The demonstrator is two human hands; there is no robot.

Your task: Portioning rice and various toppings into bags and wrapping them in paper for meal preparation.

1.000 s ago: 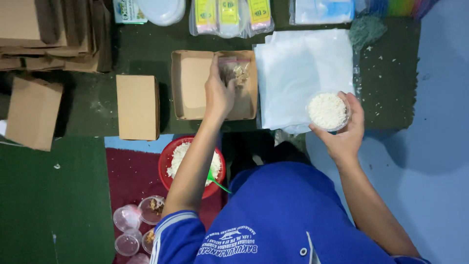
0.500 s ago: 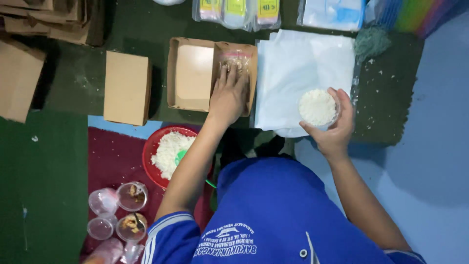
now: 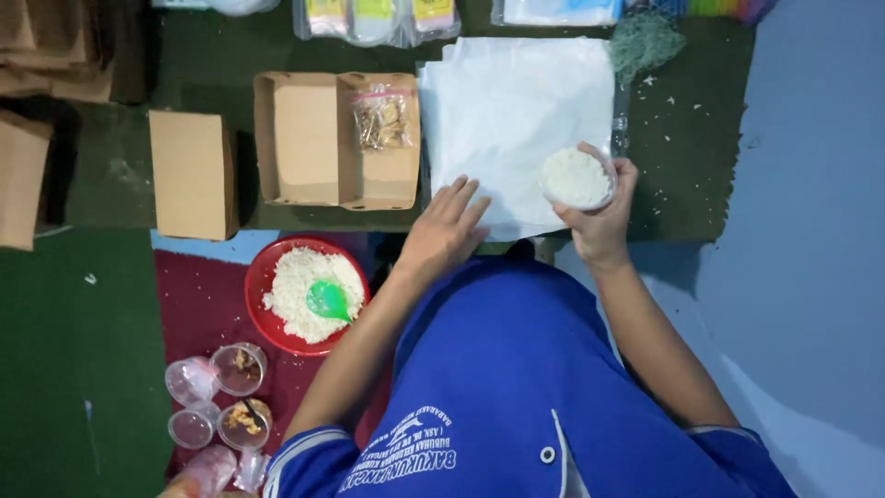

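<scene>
Head view: the left hand (image 3: 445,229) has come out of the open cardboard box (image 3: 304,138), where it was pressing a moment ago, and now lies flat with fingers spread on the near edge of the stack of white paper sheets (image 3: 516,101), holding nothing. The small clear bag of snacks (image 3: 383,117) it had been handling now sits alone in the right compartment of that box; the left compartment shows bare cardboard. So the bag looks placed and that hand freed.

The right hand (image 3: 601,221) is curled around a small clear plastic cup filled with white rice (image 3: 576,178), holding it upright over the right part of the white sheets, much as before.

All of this is on the floor. Near the person's left knee stands a red bowl of rice (image 3: 304,293) with a green scoop (image 3: 326,300) lying in it. Beside it are several small clear cups (image 3: 217,397), some holding brown food. A closed cardboard box (image 3: 191,173) lies just left of the open one.
</scene>
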